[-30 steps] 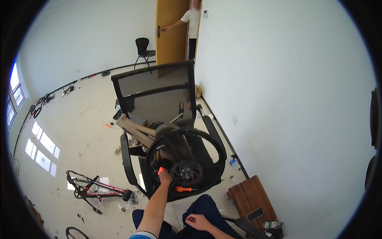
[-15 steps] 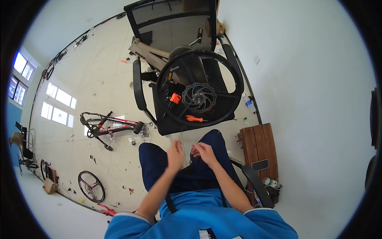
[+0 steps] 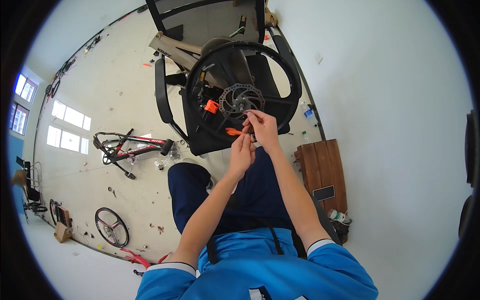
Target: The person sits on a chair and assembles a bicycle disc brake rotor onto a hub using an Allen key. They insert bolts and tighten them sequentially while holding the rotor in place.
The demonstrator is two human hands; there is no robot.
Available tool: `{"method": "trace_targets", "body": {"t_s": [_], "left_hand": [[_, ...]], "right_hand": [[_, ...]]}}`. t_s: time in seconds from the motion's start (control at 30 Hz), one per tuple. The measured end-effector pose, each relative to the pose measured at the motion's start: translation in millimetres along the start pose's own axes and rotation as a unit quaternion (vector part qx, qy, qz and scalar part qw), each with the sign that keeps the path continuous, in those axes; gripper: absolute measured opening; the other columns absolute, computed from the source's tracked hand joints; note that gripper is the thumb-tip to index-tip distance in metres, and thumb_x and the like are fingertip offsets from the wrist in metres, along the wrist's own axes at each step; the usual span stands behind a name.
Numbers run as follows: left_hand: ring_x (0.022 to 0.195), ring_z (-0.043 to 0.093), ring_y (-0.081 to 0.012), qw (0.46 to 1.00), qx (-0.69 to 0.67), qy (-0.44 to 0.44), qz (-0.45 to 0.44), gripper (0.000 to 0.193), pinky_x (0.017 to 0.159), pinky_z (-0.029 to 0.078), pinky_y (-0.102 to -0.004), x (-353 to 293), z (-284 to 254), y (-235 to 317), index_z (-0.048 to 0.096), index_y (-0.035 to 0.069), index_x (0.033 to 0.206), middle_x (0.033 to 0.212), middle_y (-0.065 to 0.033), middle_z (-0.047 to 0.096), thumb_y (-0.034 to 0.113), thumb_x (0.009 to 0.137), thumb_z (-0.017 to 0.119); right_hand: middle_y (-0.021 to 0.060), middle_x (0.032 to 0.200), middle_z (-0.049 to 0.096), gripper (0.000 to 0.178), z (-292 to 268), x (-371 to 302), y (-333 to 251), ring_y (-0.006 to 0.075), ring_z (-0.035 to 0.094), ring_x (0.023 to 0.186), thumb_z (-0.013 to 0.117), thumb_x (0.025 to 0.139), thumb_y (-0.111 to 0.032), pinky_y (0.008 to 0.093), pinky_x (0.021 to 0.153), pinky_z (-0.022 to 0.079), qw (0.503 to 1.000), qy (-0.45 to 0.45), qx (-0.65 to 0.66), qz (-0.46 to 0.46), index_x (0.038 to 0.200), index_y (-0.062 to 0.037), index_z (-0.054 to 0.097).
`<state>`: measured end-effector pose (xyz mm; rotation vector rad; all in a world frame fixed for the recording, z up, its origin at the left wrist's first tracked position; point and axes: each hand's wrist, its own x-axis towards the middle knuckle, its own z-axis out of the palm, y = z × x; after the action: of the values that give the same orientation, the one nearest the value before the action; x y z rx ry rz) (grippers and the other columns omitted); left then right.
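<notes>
A black spoked bicycle wheel (image 3: 296, 95) lies flat across the seat of a black chair (image 3: 202, 146) in front of me. At its hub sits a silver brake disc (image 3: 241, 101) with an axle end sticking up. My right hand (image 3: 264, 131) is over the wheel's near side, its fingertips pinched close to the axle. Just below it, my left hand (image 3: 241, 156) is closed, fingertips pressed together. Between the two hands shows something thin and dark, too small to name. An orange-handled screwdriver (image 3: 232, 131) lies beside my fingers, partly hidden by them.
An orange clamp-like part (image 3: 212, 106) and a beige frame part (image 3: 175, 50) lie on the chair. On the floor to the left are a red-black bicycle frame (image 3: 135, 148) and another wheel (image 3: 112, 227). At right stands a wooden bench (image 3: 320, 162) bearing a phone (image 3: 323, 193).
Both hands have moved up from above my lap to the wheel's near side and come close together. The view has shifted, so the chair and wheel sit slightly higher and further left.
</notes>
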<state>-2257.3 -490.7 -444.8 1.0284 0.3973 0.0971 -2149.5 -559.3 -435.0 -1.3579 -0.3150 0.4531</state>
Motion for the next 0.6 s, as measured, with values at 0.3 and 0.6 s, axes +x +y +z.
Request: {"method": "trace_targets", "body": {"t_s": [0.3,0.6], "left_hand": [[0.069,0.049,-0.0100,0.954,0.229,0.142,0.131,0.028,0.065,0.040,-0.0272,46.4,-11.4,-16.5,0.063,-0.001,0.096,0.072,-0.0026,0.058,0.023,0.104,0.052],[0.058,0.048,-0.0119,0.933,0.301,0.119,0.159,0.022,0.056,0.040,-0.0299,57.6,-43.0,-2.5,0.066,-0.001,0.092,0.067,-0.0080,0.060,0.017,0.100,0.055]], "right_hand": [[0.0129,0.072,0.072,0.020,9.6,40.5,3.5,0.0182,0.073,0.063,0.063,0.095,-0.011,0.0263,0.056,0.055,0.963,0.101,-0.225,-0.111,0.097,0.0086,0.070],[0.0098,0.072,0.071,0.018,20.3,49.1,23.2,0.0154,0.071,0.061,0.064,0.096,-0.007,0.0239,0.056,0.054,0.949,0.144,-0.247,-0.130,0.094,0.0098,0.069]]}}
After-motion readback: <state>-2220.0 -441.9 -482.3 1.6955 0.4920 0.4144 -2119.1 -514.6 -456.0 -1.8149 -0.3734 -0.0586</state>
